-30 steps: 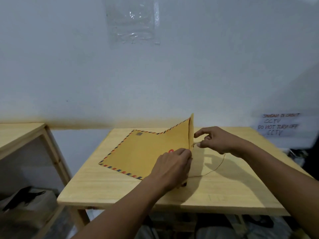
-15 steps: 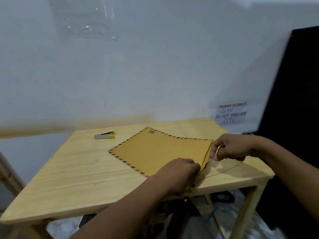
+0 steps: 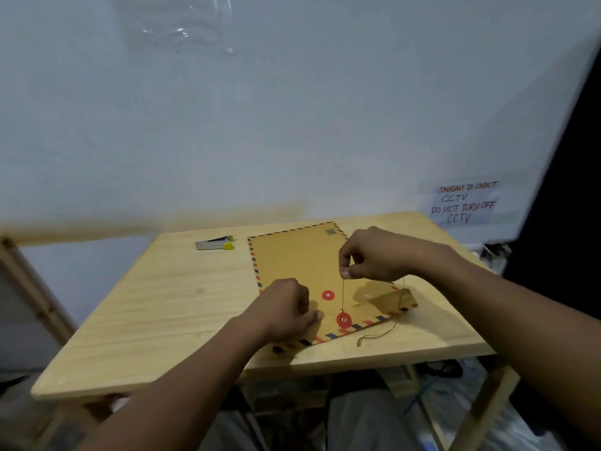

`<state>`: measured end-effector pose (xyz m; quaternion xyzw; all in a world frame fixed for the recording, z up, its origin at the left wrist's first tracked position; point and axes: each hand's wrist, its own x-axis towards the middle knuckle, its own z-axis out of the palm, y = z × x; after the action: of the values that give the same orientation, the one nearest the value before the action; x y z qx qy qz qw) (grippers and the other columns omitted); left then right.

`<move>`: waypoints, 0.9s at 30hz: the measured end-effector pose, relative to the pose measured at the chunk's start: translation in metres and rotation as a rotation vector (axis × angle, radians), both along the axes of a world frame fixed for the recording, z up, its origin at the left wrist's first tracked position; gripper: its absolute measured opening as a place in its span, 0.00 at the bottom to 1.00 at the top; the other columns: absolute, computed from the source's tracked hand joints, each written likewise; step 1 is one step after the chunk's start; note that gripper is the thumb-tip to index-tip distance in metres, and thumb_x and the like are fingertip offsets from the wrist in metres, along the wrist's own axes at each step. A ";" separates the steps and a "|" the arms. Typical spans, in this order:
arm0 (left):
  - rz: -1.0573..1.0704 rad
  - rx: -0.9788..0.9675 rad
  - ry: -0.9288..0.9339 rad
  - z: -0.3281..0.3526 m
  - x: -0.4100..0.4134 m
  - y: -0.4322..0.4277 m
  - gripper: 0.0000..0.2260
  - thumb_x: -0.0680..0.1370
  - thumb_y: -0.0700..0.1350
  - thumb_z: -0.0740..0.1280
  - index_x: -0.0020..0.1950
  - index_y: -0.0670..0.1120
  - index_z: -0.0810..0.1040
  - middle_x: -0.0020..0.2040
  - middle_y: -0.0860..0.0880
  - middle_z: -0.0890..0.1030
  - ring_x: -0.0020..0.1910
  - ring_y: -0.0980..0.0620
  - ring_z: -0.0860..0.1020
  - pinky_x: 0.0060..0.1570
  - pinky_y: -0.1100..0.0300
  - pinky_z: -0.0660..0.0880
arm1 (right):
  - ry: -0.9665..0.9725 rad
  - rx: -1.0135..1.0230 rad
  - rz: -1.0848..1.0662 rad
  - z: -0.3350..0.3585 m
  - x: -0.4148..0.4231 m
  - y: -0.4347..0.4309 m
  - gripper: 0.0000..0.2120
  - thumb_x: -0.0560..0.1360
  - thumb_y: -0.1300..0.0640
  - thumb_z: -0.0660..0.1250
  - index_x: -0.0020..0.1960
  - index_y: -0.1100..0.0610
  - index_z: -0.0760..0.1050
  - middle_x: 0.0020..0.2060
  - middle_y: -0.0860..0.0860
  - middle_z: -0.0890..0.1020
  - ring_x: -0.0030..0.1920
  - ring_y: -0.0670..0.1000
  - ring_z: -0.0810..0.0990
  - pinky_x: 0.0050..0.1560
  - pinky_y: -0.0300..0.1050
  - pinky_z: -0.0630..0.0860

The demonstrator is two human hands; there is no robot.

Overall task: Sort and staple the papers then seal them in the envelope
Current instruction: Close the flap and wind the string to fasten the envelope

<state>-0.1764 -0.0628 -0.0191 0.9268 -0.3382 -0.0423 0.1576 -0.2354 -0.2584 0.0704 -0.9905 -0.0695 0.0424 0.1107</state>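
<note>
"Brown envelope (image 3: 299, 262) with the red and blue striped border: where does it lie?"

"Flat on the bench (image 3: 162, 304), right of the middle, one short edge near the person and the other far, towards the wall. Both hands are over its near half."

"What is the left hand (image 3: 283, 309) doing?"

"It rests on the near left part of the envelope, fingers curled under and thumb tip on the paper. I cannot tell whether it pinches anything."

"And the right hand (image 3: 374, 255)?"

"Raised above the middle of the envelope, thumb and forefinger pinching a thin string (image 3: 342, 297). The string drops straight from the pinch to the nearer red disc (image 3: 343, 319). Its loose end trails off the near edge onto the bench."

"Count things for me."

"One envelope, one string, two red discs. The farther disc (image 3: 327, 295) sits just beyond the nearer one, between the two hands. One stapler (image 3: 214, 244), grey with a yellow-green end, lies apart to the far left of the envelope."

"The surface and the room?"

"Pale wood bench against a white wall. A handwritten note (image 3: 463, 203) on the wall at far right reads 'DO NOT TURN OFF CCTV'. A clear plastic sheet (image 3: 182, 30) hangs higher up. At the left edge stands another wooden frame (image 3: 19, 255)."
</note>
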 end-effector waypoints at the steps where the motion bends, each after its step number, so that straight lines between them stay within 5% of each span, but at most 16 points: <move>1: 0.015 -0.010 -0.014 -0.006 0.002 0.003 0.15 0.77 0.59 0.71 0.50 0.48 0.80 0.54 0.51 0.77 0.50 0.53 0.75 0.50 0.57 0.78 | -0.016 -0.004 0.011 -0.007 0.009 0.004 0.07 0.79 0.53 0.68 0.52 0.54 0.83 0.36 0.41 0.74 0.37 0.40 0.72 0.39 0.39 0.69; 7: -0.002 -0.115 0.018 -0.030 0.008 0.017 0.22 0.75 0.65 0.68 0.62 0.53 0.73 0.66 0.54 0.70 0.59 0.54 0.71 0.56 0.61 0.76 | -0.049 0.023 0.068 -0.047 0.057 0.020 0.04 0.76 0.54 0.72 0.48 0.53 0.84 0.38 0.43 0.77 0.40 0.45 0.76 0.40 0.41 0.72; 14: 0.105 -0.092 -0.068 -0.028 0.006 0.003 0.32 0.69 0.78 0.61 0.52 0.50 0.76 0.52 0.52 0.71 0.48 0.54 0.72 0.45 0.59 0.75 | 0.148 0.244 0.045 -0.075 0.084 0.014 0.03 0.74 0.54 0.75 0.44 0.52 0.82 0.36 0.46 0.81 0.40 0.47 0.78 0.42 0.44 0.75; 19: 0.151 -0.015 -0.139 -0.036 -0.001 -0.012 0.38 0.67 0.80 0.59 0.58 0.49 0.75 0.58 0.49 0.70 0.58 0.49 0.69 0.59 0.50 0.76 | 0.223 0.314 -0.013 -0.075 0.089 -0.001 0.03 0.74 0.55 0.74 0.45 0.54 0.83 0.34 0.44 0.81 0.38 0.45 0.79 0.41 0.41 0.74; 27: 0.157 -0.017 -0.138 -0.035 -0.003 -0.012 0.35 0.68 0.78 0.62 0.55 0.49 0.74 0.59 0.50 0.69 0.59 0.50 0.70 0.58 0.51 0.75 | 0.207 0.333 -0.075 -0.079 0.091 -0.009 0.03 0.74 0.54 0.74 0.43 0.51 0.82 0.33 0.45 0.80 0.38 0.45 0.77 0.42 0.43 0.73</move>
<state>-0.1793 -0.0743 -0.0538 0.9498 -0.2751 0.0368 0.1447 -0.1445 -0.2669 -0.0090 -0.9508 -0.0267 0.1278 0.2810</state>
